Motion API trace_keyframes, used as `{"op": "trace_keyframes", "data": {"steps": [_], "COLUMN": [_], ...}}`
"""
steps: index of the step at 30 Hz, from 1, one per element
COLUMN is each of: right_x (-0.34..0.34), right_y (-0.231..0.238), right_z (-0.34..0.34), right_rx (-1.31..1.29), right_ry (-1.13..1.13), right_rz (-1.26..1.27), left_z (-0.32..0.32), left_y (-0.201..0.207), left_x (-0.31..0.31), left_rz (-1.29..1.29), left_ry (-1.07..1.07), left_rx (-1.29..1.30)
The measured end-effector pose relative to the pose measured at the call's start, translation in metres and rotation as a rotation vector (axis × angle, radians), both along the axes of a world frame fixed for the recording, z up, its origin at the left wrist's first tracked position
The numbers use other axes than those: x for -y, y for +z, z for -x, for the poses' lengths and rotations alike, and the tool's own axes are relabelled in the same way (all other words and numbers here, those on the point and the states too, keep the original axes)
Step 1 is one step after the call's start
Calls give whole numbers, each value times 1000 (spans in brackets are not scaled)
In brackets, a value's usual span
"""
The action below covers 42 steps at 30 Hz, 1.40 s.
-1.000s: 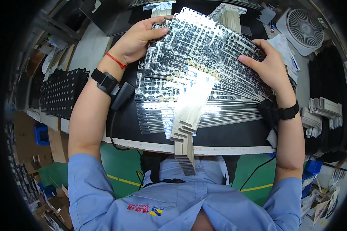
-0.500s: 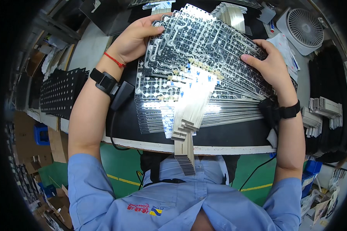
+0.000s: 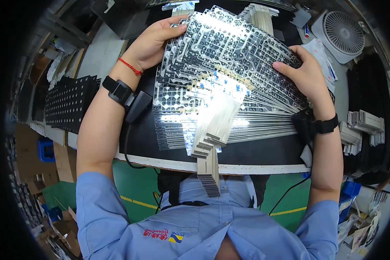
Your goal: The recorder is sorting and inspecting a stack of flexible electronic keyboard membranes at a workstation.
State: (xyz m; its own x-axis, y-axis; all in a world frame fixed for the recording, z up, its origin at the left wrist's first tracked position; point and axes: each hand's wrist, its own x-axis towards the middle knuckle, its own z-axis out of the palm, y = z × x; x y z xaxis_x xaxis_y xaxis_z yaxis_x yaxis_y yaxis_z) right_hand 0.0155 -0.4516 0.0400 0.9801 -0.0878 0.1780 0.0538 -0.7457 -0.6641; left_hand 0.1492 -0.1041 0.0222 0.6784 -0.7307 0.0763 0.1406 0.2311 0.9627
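Note:
A fanned bundle of thin, clear membrane circuit sheets with silver traces and dark round dots is tilted between my hands. My left hand grips its upper left edge, thumb on top and the other fingers mostly hidden behind. On the right edge, my right hand pinches the bundle with the thumb in front. Underneath, a lower stack of similar sheets lies spread on the black table. Flat silvery ribbon tails point toward me, and the lowest ones overhang the table's front edge.
A white fan stands at the back right. More tailed sheets lie at the far side. Black dotted sheets are at the left, and strips sit on black material at the right. A cable runs over the front edge.
The held bundle has shifted slightly to the right, its tails tilting a little. My left thumb has slid a bit higher along the edge; my right hand has barely moved.

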Motion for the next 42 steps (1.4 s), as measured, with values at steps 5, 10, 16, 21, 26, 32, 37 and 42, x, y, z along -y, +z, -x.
{"op": "trace_keyframes", "data": {"steps": [5,10,16,21,26,32,37,42], "right_x": [7,8,4,6,12,12,10,12], "right_y": [-3,0,9,0,-6,-5,-2,-3], "right_z": [-2,-2,1,-3,-4,-4,-3,-3], "right_rx": [-18,-16,-73,-63,-43,-43,-38,-33], "right_ry": [-11,-16,-33,-28,-13,-1,-11,-8], "right_rz": [-29,-37,-55,-39,-93,-120,-115,-121], "left_z": [2,1,-3,-1,0,4,2,1], "left_y": [3,3,-1,4,4,4,0,-1], "left_x": [3,-3,-2,-2,0,4,5,6], "left_rz": [9,25,-11,24,-8,-78,-144,-163], "left_ry": [-53,-43,-24,-3,-28,58,114,142], "left_rx": [41,-5,-35,-38,-8,12,44,74]}}
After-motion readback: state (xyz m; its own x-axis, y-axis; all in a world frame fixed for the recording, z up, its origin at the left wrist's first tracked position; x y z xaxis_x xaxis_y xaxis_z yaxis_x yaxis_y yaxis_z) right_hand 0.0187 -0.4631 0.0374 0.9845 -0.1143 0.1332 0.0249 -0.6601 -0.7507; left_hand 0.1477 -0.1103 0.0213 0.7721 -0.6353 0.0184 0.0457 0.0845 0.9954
